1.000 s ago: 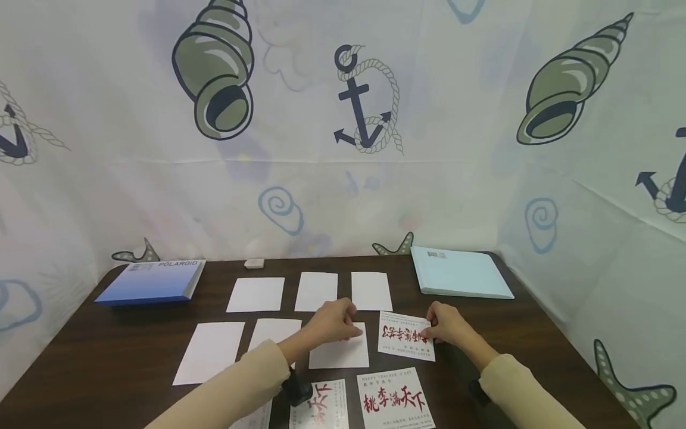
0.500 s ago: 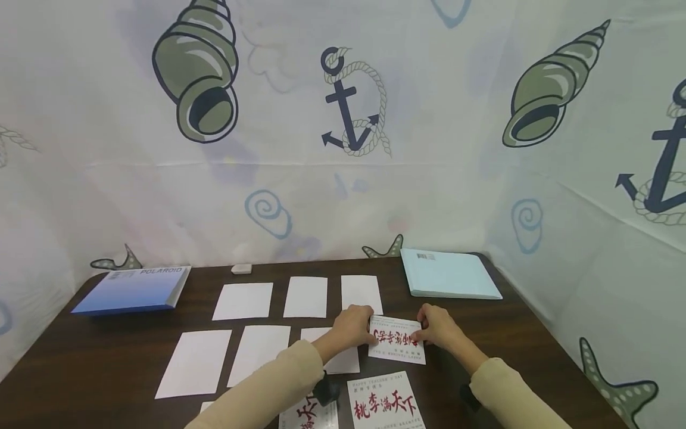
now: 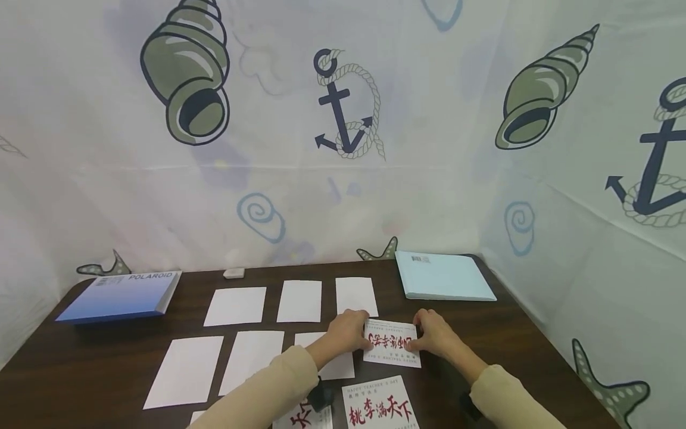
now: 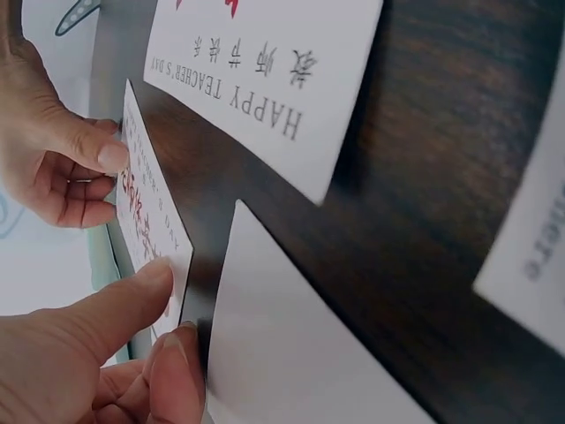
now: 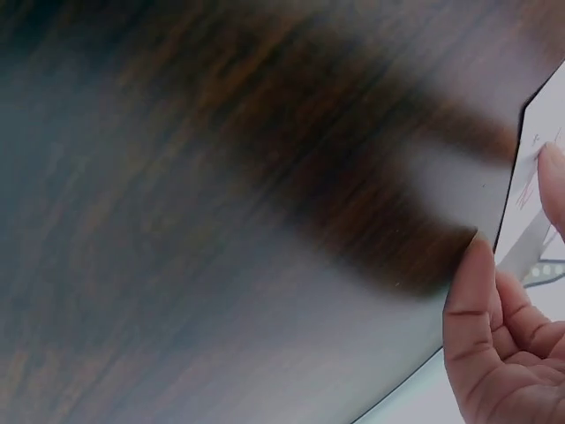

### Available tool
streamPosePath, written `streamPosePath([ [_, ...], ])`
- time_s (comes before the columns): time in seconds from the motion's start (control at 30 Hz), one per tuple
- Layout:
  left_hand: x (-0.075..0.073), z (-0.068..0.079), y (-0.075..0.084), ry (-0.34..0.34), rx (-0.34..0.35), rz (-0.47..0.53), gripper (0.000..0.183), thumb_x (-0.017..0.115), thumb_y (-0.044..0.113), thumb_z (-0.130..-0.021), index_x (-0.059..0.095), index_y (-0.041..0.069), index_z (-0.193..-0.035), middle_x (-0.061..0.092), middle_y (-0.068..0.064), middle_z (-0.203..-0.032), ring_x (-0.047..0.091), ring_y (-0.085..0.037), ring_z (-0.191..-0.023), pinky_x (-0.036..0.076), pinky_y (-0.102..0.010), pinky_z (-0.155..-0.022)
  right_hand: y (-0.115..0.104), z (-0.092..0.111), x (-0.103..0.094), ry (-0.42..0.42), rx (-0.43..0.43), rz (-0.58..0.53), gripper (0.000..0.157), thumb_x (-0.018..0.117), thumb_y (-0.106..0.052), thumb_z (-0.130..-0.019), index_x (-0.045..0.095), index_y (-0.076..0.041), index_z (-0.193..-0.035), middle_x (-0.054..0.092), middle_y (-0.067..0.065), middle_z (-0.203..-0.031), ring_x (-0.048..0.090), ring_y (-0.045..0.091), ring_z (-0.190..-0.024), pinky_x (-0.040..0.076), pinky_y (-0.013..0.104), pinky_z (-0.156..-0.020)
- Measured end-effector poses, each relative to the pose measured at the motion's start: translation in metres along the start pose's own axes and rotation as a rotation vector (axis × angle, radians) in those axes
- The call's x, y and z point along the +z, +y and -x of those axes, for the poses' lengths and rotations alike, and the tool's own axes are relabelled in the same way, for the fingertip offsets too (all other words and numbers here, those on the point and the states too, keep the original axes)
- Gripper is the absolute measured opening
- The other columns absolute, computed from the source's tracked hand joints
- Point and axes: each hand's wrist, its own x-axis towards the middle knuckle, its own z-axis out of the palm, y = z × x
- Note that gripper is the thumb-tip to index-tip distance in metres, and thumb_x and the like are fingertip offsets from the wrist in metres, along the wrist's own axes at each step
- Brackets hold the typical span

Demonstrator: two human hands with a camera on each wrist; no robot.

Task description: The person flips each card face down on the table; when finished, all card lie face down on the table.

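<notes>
A white greeting card (image 3: pixel 390 358) with red brush lettering, upside down in the head view, lies between my hands. My left hand (image 3: pixel 347 335) pinches its left edge, thumb on the printed face and fingers at the rim, as the card (image 4: pixel 146 208) shows in the left wrist view. My right hand (image 3: pixel 436 336) holds the opposite edge in the same way; in the right wrist view its fingers (image 5: pixel 472 309) are curled by the card's side. Nearer to me is another red-lettered card (image 3: pixel 379 405), right way up. One more printed card (image 3: pixel 305 417) is partly hidden under my left sleeve.
Several blank white cards stand in rows to the left, among them a front one (image 3: pixel 184 369) and a back one (image 3: pixel 299 301). At the back are a blue POLAROID box (image 3: pixel 123 295), a pale blue box (image 3: pixel 445 277) and a small white block (image 3: pixel 234 273). A printed curtain (image 3: pixel 429 196) encloses the dark table (image 3: pixel 64 369).
My left hand has moved right from above a blank card to the lettered card's left edge and taken hold of it. My right hand keeps its grip. The view has turned slightly right.
</notes>
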Motion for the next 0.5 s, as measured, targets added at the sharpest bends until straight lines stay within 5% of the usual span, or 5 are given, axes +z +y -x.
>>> streamPosePath([
  [0.5, 0.0029, -0.0044, -0.0036, 0.004, -0.008, 0.054, 0.058, 0.086, 0.02, -0.065, 0.055, 0.004, -0.111, 0.056, -0.003, -0.079, 0.05, -0.015, -0.065, 0.042, -0.029, -0.057, 0.0058, -0.0034, 0.0045, 0.041, -0.035, -0.117, 0.055, 0.087, -0.008, -0.062, 0.042, -0.004, -0.093, 0.049, 0.006, -0.077, 0.045, 0.017, -0.068, 0.038, 0.029, -0.059],
])
